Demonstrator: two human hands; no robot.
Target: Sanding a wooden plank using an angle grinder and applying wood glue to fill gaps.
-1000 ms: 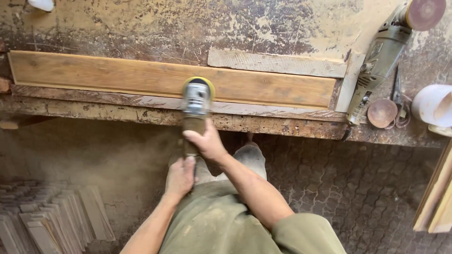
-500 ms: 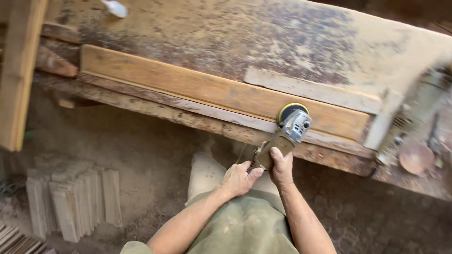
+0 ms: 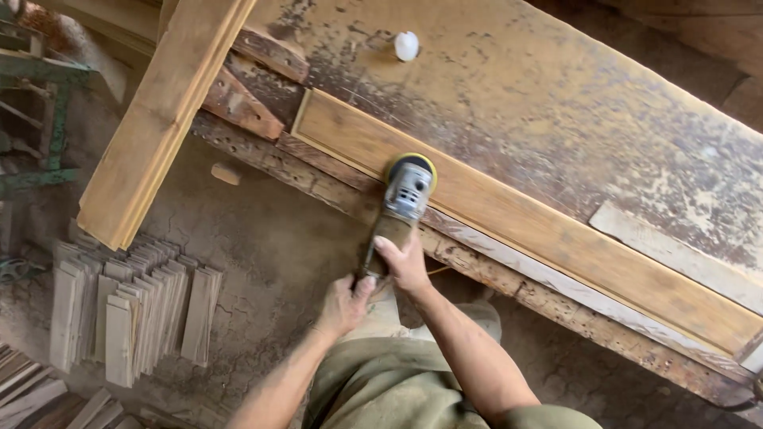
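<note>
A long wooden plank (image 3: 556, 238) lies along the near edge of a worn, dusty workbench (image 3: 556, 103). An angle grinder (image 3: 404, 195) with a yellow-rimmed sanding disc rests on the plank near its left end. My right hand (image 3: 405, 262) grips the grinder's body from above. My left hand (image 3: 346, 302) is closed around the rear end of its handle, just below the bench edge.
A thick wooden beam (image 3: 159, 119) leans across the bench's left end. Several short wooden slats (image 3: 135, 310) stand in a stack on the dirt floor at the left. A small white object (image 3: 406, 45) sits on the bench top. A green metal frame (image 3: 40, 103) stands far left.
The grinder has moved left along the plank toward its left end, both hands still on it. The view has swung left, so the second grinder at the right is out of sight.
</note>
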